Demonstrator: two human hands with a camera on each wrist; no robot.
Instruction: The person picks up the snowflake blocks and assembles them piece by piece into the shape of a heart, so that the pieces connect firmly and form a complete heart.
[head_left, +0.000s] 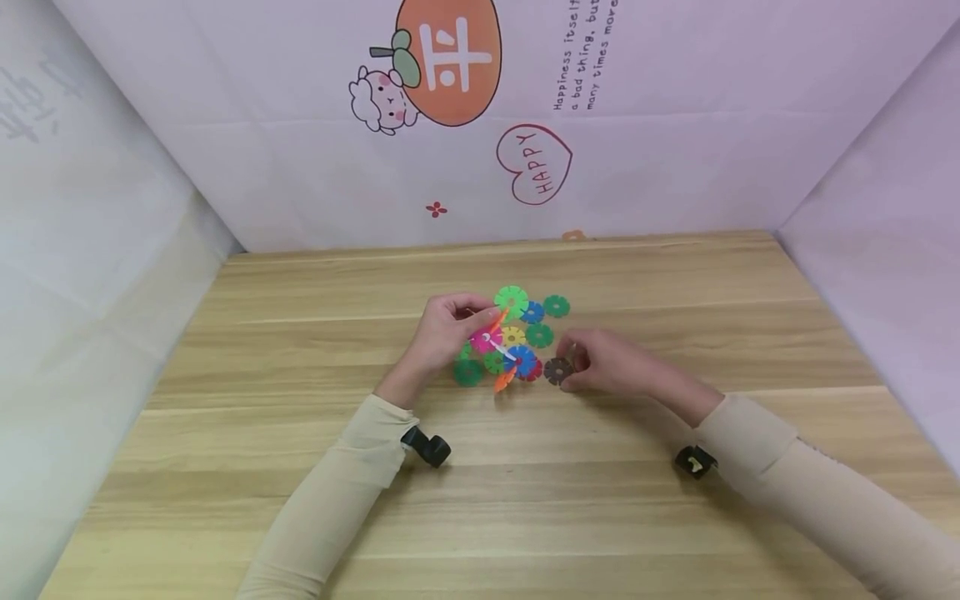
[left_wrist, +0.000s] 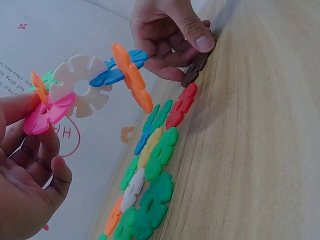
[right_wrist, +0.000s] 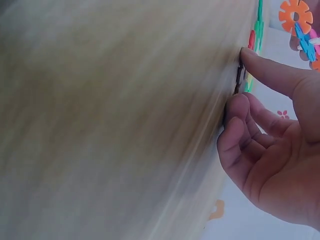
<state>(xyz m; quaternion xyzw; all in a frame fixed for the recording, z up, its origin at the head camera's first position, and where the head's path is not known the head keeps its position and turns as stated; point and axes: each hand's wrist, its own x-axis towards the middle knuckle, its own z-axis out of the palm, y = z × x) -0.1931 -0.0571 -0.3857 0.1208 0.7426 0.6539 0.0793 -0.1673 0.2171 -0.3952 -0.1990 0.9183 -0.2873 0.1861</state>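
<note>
My left hand [head_left: 442,333] pinches a pink notched snowflake disc [left_wrist: 45,120] between thumb and fingers. Linked to it, raised above the table, are a white disc [left_wrist: 65,90], a blue disc [left_wrist: 107,77], an orange disc [left_wrist: 131,75] and, at the far end in the head view, a bright green disc [head_left: 512,292]. Thumb and fingertips of my right hand [head_left: 611,362] hold opposite edges of a dark brown disc [head_left: 551,373] low at the tabletop. Beside it lies a red disc [left_wrist: 181,106], partly covered by the raised pieces in the head view.
Loose discs lie flat and close together under the linked pieces: several greens [head_left: 538,336], a yellow [left_wrist: 150,147], a white [left_wrist: 132,190] and an orange [left_wrist: 113,216]. The wooden table [head_left: 480,517] meets a printed white backdrop [head_left: 300,183] behind.
</note>
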